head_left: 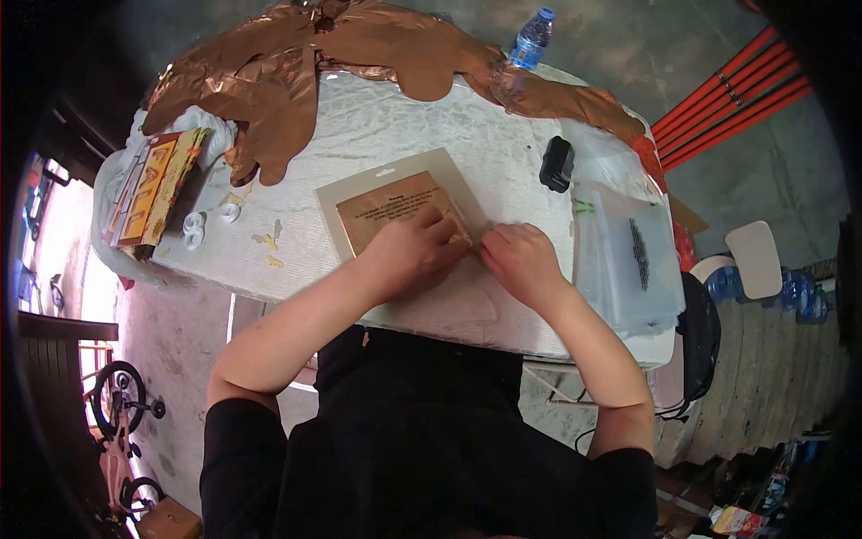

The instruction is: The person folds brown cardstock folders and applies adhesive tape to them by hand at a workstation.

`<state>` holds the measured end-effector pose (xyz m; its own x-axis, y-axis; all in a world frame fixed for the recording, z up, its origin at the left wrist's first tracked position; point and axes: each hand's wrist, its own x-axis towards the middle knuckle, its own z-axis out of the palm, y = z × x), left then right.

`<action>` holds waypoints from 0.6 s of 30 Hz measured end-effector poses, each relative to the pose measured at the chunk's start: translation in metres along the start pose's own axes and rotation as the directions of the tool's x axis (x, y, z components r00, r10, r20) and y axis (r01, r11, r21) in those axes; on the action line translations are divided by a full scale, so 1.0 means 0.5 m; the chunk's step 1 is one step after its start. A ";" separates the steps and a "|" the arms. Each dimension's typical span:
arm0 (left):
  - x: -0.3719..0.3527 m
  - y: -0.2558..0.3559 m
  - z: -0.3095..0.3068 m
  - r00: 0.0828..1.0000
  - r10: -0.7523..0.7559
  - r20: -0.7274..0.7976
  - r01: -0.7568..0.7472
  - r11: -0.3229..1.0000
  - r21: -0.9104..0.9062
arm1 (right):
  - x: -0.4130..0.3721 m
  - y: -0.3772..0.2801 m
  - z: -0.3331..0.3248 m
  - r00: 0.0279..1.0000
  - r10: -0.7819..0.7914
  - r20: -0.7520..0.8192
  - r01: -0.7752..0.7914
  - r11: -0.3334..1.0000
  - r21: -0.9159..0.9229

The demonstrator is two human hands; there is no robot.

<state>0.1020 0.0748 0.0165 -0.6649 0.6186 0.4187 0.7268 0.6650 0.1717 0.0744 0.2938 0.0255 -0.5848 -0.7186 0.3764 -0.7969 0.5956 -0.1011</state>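
A copper-coloured folded foil sheet (368, 216) lies on a grey-beige card (440, 166) with a hang slot at its top. Black warning print runs across the foil, apparently on a clear plastic bag (467, 305) around both. My left hand (413, 251) rests over the lower right of the foil, fingers curled and closed. Beside it, at the card's right edge, my right hand (523, 260) has its fingers pinched together. The fingertips of the two hands nearly meet. What exactly they grip is partly hidden.
Clear printed bags (615, 260) lie in a stack at the right. Near them is a black object (557, 164). Large copper foil shapes (386, 45) drape the far edge, beside a water bottle (532, 40). Left are yellow-brown packages (157, 189) and white string (193, 229).
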 end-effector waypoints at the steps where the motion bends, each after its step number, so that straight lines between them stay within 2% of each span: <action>1: 0.000 0.000 0.002 1.000 0.004 0.012 -0.004 1.000 0.002 | 0.001 0.001 -0.002 1.000 -0.011 0.002 0.011 1.000 0.002; 4: -0.002 -0.001 -0.008 1.000 0.005 0.021 -0.005 1.000 0.010 | 0.000 -0.003 -0.006 0.999 -0.012 -0.035 0.013 0.999 0.034; 9: -0.005 -0.003 -0.002 0.999 0.015 -0.047 -0.017 0.999 -0.049 | -0.001 -0.011 -0.021 0.991 0.124 -0.055 -0.111 0.975 0.193; 16: -0.002 -0.009 0.001 0.998 0.037 -0.051 -0.041 0.996 -0.078 | 0.005 -0.003 -0.002 0.996 0.091 -0.020 -0.086 0.981 0.176; 18: -0.003 -0.010 -0.005 0.999 0.025 -0.040 -0.028 0.996 -0.085 | 0.003 0.000 0.000 0.995 0.100 -0.012 -0.095 0.971 0.218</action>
<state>0.0996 0.0695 0.0171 -0.6391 0.6175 0.4586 0.7573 0.6095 0.2346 0.0735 0.2924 0.0260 -0.6599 -0.6508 0.3754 -0.7513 0.5685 -0.3352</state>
